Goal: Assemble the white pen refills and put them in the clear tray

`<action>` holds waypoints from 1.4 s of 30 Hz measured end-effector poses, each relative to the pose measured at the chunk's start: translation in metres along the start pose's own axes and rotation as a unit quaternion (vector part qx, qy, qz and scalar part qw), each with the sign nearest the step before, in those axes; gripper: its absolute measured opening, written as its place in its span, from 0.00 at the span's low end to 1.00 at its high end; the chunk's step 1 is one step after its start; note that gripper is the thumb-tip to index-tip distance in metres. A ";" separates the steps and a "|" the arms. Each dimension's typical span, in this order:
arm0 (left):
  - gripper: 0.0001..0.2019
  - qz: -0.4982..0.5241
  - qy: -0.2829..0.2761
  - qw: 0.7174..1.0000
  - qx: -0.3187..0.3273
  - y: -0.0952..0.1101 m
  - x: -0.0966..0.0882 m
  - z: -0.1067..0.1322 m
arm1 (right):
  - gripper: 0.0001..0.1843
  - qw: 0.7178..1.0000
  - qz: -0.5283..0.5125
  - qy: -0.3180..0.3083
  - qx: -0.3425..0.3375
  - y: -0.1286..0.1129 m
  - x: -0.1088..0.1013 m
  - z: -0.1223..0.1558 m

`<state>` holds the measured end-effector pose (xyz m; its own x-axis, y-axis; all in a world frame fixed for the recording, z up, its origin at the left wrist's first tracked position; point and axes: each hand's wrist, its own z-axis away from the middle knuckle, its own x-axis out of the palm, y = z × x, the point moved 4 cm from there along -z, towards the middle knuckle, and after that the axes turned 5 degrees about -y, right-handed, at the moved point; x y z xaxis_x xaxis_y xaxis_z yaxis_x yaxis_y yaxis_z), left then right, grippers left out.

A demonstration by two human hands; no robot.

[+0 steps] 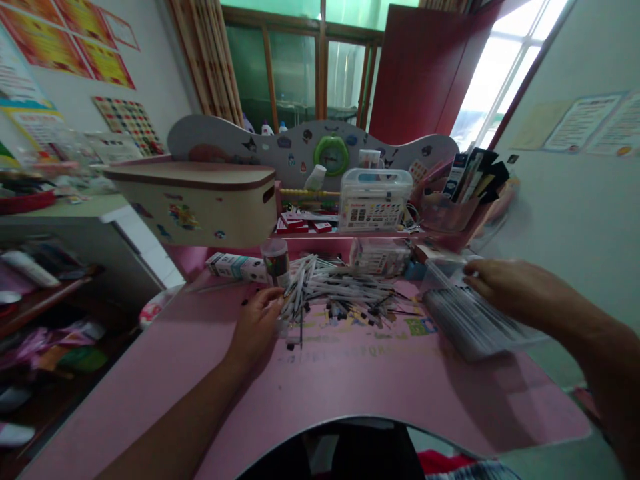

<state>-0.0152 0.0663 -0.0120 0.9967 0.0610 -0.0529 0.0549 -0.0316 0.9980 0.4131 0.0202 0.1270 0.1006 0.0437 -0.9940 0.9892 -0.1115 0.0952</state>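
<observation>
On the pink desk (350, 393), a loose pile of slim white pen-like sticks (340, 285) spreads across the middle, with small black and tan pieces (357, 313) along its front edge. My left hand (257, 323) rests at the pile's left end, thumb and fingers drawn together against the sticks; what lies between them is too small to make out. To the right, a clear plastic box (523, 339) holds many similar sticks (470, 317) lying side by side. Above its far side is my right hand (500, 283), slightly blurred, fingertips pinched together; their contents are unclear.
Behind the pile stand a clear cylindrical tub (275, 262), a patterned carton (237, 267) and a transparent pack (381, 257). The raised shelf carries a cream storage bin (200, 207), a clear handled case (375, 200), a green clock (331, 156) and a pink holder (447, 212). The desk's front edge curves inward.
</observation>
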 end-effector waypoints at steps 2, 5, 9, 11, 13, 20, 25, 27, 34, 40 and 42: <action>0.16 -0.118 -0.012 0.991 0.059 0.003 0.002 -0.001 | 0.11 0.994 0.001 -0.037 -0.107 -0.059 -0.003 0.005; 0.19 -0.234 -0.034 0.965 0.117 -0.001 0.005 -0.003 | 0.13 0.969 -0.030 -0.102 -0.224 -0.133 0.021 0.001; 0.21 -0.294 -0.048 0.942 0.152 -0.008 0.008 -0.006 | 0.14 0.952 -0.023 -0.067 -0.299 -0.183 0.068 -0.025; 0.22 -0.315 -0.054 0.934 0.162 -0.010 0.010 -0.007 | 0.19 0.960 -0.032 -0.021 -0.278 -0.191 0.086 -0.039; 0.23 -0.342 -0.060 0.923 0.166 -0.011 0.011 -0.008 | 0.22 0.965 -0.044 0.000 -0.260 -0.195 0.099 -0.048; 0.23 -0.398 -0.091 0.897 0.169 -0.018 0.016 -0.012 | 0.16 0.967 -0.111 0.034 -0.225 -0.196 0.118 -0.046; 0.23 -0.395 -0.111 0.897 0.164 -0.021 0.018 -0.011 | 0.14 0.958 -0.151 0.034 -0.242 -0.196 0.118 -0.039; 0.22 -0.389 -0.115 0.900 0.164 -0.020 0.018 -0.010 | 0.14 0.953 -0.170 0.035 -0.249 -0.196 0.120 -0.037; 0.21 -0.358 -0.106 0.911 0.177 -0.011 0.016 -0.007 | 0.14 0.920 -0.266 0.101 -0.268 -0.186 0.116 -0.037; 0.19 -0.350 -0.073 0.914 0.192 -0.005 0.009 -0.003 | 0.08 0.889 -0.298 0.150 -0.314 -0.182 0.097 -0.031; 0.18 -0.351 -0.065 0.914 0.193 -0.005 0.008 -0.003 | 0.08 0.890 -0.284 0.140 -0.328 -0.185 0.098 -0.030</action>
<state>-0.0075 0.0703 -0.0177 0.7056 0.0823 -0.7039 0.6749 -0.3808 0.6320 0.2437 0.0750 0.0138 -0.5036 0.1640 -0.8482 0.7288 0.6078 -0.3151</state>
